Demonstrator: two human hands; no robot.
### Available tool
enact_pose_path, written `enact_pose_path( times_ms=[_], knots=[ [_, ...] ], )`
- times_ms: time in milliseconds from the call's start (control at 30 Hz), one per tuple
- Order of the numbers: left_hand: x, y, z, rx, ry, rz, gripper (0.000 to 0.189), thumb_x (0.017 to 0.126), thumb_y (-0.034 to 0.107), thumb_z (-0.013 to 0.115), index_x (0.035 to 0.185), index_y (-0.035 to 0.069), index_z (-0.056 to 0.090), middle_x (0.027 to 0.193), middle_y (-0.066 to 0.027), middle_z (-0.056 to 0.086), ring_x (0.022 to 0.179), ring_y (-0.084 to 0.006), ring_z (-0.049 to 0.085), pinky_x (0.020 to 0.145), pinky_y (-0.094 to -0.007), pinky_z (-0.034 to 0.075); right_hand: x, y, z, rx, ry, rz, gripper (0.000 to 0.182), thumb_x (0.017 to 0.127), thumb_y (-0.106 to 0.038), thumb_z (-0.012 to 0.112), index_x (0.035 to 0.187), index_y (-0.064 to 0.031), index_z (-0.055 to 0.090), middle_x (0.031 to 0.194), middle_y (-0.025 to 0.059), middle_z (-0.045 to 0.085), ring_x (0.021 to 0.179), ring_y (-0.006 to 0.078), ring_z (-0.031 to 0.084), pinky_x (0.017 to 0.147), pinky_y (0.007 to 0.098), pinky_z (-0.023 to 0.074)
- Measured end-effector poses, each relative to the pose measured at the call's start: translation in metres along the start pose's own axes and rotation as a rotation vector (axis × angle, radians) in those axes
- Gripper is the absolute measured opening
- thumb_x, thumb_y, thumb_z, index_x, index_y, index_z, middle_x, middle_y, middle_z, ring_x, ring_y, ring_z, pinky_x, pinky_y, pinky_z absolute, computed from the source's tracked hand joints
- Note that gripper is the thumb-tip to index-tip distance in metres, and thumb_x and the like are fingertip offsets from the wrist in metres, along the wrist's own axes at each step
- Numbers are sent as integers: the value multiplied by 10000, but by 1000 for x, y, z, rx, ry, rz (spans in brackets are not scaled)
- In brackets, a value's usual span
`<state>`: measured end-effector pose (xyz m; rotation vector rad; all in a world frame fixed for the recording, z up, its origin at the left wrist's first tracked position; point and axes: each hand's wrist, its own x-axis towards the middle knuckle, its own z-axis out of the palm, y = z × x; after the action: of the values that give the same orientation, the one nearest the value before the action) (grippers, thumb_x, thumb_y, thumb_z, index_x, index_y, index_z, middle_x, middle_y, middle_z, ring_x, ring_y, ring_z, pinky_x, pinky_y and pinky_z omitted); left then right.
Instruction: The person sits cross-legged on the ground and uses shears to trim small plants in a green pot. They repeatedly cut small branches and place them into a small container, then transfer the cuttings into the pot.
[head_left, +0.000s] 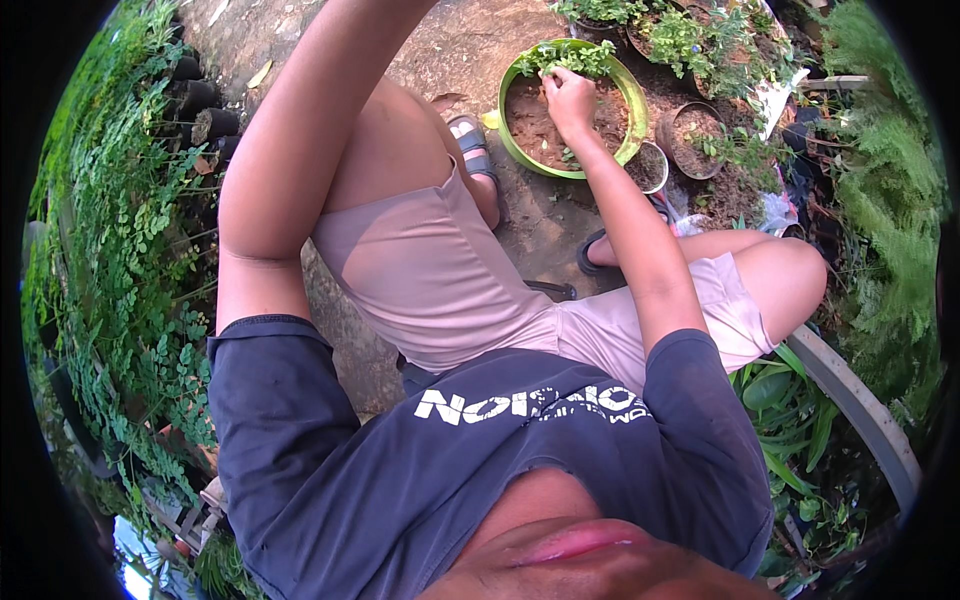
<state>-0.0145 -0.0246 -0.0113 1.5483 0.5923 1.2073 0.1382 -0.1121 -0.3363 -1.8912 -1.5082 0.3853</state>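
Note:
My right hand (571, 101) reaches over a round lime-green plastic pot (639, 112) that stands on the ground in front of me. Its fingers are pinched together at the lower leaves of a small leafy plant (577, 56) growing along the pot's far rim. Brown soil (529, 120) fills the pot, with a little sprig (570, 157) near the close rim. The fingertips are partly hidden among the leaves. My left arm stretches up past the top edge of the picture, so my left hand is out of view.
Beside the green pot stand a small white-rimmed pot (665, 169) and a brown pot (694, 139) of soil. Leafy potted plants (675, 37) are at the upper right. Black nursery bags (214, 124) and dense foliage (112, 262) line the left. A curved grey bar (855, 405) runs at the right.

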Motion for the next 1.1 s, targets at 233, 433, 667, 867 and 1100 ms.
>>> enact_pose_path(
  times_ms=[233,433,667,867,1100],
  knots=[
    [0,5,4,30,-4,-26,372,884,324,720,1070,3,693,832,1,636,678,-46,533,635,-219,471,0,-5,5,-81,-15,1,165,818,-246,721,946,-148,753,680,119,681,600,267,662,586,386,512],
    [0,3,6,10,-4,21,373,884,333,718,1074,13,696,839,-2,645,678,-47,536,640,-223,480,3,-5,6,-70,-78,39,173,832,-243,702,971,-153,751,680,109,682,602,269,662,591,399,519],
    [2,0,6,32,4,-12,364,888,335,712,1075,23,699,841,3,647,687,-46,543,650,-224,486,2,-3,10,-90,-96,53,172,837,-233,693,976,-148,748,694,119,686,611,278,665,600,404,521],
    [2,0,5,50,22,-14,361,889,333,712,1079,28,700,843,-1,650,717,-60,569,655,-231,487,3,-10,9,-63,-173,144,193,824,-230,681,984,-140,739,852,187,697,820,365,684,744,460,542],
    [0,2,6,52,25,-25,364,886,337,717,1079,30,699,842,-4,650,719,-63,571,656,-233,487,0,-6,11,-62,-144,113,193,815,-218,691,976,-124,741,846,173,704,811,350,688,748,444,547]
  ],
)
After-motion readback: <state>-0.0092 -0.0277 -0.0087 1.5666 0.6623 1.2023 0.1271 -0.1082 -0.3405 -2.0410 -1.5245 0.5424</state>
